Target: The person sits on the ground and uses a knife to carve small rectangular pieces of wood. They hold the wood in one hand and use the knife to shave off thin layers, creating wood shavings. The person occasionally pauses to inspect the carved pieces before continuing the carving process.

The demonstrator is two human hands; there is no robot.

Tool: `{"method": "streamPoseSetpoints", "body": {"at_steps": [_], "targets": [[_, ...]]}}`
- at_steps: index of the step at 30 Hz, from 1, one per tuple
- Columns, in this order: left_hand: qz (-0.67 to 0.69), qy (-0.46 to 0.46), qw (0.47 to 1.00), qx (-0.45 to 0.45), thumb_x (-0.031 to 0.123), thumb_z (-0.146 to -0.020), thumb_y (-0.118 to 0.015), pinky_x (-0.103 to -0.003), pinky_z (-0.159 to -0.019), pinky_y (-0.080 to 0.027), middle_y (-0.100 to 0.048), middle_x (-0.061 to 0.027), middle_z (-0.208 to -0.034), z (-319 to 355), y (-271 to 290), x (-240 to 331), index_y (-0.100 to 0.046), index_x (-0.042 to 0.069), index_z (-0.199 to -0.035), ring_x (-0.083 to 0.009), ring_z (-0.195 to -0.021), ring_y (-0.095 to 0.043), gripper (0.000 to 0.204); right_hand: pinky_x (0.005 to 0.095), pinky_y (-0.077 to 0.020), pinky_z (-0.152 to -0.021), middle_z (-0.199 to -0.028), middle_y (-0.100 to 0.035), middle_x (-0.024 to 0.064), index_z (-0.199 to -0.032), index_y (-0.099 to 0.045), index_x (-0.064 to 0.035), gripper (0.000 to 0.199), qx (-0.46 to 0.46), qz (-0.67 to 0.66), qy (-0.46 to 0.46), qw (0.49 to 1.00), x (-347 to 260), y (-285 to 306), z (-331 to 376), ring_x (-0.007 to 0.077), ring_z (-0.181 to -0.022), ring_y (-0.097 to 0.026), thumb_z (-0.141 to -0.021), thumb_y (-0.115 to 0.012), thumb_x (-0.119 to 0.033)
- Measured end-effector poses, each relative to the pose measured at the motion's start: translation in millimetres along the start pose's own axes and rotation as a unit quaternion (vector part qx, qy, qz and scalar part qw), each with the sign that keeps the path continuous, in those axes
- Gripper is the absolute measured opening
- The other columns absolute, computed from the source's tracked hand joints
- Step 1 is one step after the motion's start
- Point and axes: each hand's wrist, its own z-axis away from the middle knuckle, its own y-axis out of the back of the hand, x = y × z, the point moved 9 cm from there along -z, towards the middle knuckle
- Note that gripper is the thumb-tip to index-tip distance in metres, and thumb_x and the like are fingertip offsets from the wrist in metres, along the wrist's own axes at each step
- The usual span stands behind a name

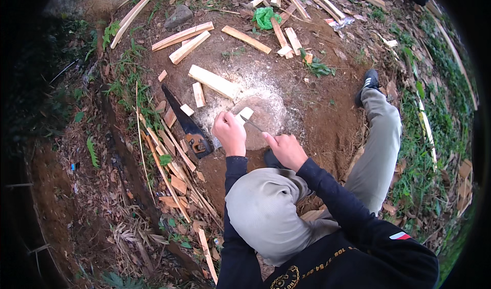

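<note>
Head view, left to right: a handsaw (185, 124) lies idle on the dirt, the left hand (229, 133) grips a small wood block (243, 115) over sawdust (261, 92), the right hand (286, 150) clasps a thin blade (254, 126) against it, so shaping looks unfinished.

Single head-worn fisheye, steeply downward, close above ground (317, 115).

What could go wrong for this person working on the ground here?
The blade in the right hand lies close to the left hand gripping the small wood piece; a slip might cut fingers. The handsaw lies bare beside the left hand. Scattered offcuts could trip someone.
</note>
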Motion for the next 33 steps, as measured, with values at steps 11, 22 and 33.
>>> {"method": "streamPoseSetpoints", "body": {"at_steps": [11,22,33], "targets": [[-0.035,-0.026,0.999,-0.008,0.015,-0.087,-0.044,-0.054,-0.07,-0.041,-0.057,-0.0285,-0.076,2.0,-8.4,10.9,-0.053,-0.008,-0.07,-0.0478,-0.074,-0.054,0.031,0.0545,-0.0499,-0.074,-0.067,-0.06,0.0283,-0.078,-0.066,0.0037,0.057,-0.003,-0.02,0.008,1.0,1.4,-18.1,-27.0,0.0486,-0.071,-0.061,-0.101,-0.043,-0.044],[-0.044,-0.096,0.994,0.013,0.016,-0.087,-0.046,-0.052,-0.064,-0.042,-0.06,-0.0258,-0.072,6.1,-3.9,35.7,-0.056,-0.007,-0.067,-0.0457,-0.067,-0.057,0.033,0.0501,-0.0491,-0.064,-0.065,-0.056,0.0302,-0.07,-0.062,0.0076,0.062,-0.024,-0.07,-0.005,0.997,0.9,8.0,-23.5,0.0464,-0.069,-0.062,-0.099,-0.047,-0.045],[-0.007,-0.063,0.998,0.016,0.013,-0.087,-0.047,-0.05,-0.061,-0.041,-0.059,-0.023,-0.068,3.3,0.7,8.7,-0.056,-0.006,-0.066,-0.0437,-0.066,-0.057,0.03,0.0504,-0.0478,-0.061,-0.062,-0.054,0.0286,-0.069,-0.061,0.006,0.057,0.008,-0.046,0.022,0.999,-0.7,1.1,-3.4,0.0467,-0.065,-0.058,-0.1,-0.048,-0.04]]}}
